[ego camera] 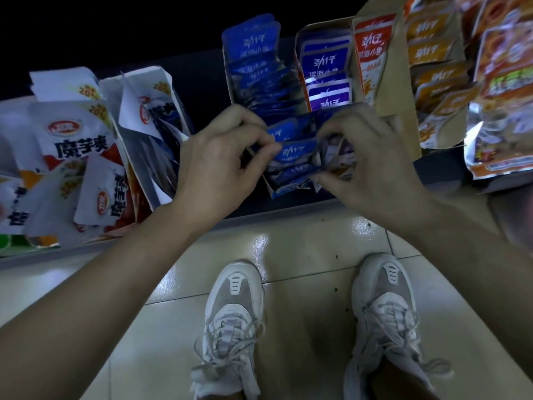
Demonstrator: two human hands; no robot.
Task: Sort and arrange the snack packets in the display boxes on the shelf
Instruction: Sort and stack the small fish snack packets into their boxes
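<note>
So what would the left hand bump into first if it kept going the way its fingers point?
The blue snack packets: the left hand pinches one. Past them, probably the right hand, though depth is unclear.

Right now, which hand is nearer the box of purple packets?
Right. The right hand sits just in front of the box of purple packets, the left hand farther left, both pinching blue packets.

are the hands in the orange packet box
No, left hand and right hand pinch dark blue foil packets in the blue cardboard box.
</note>
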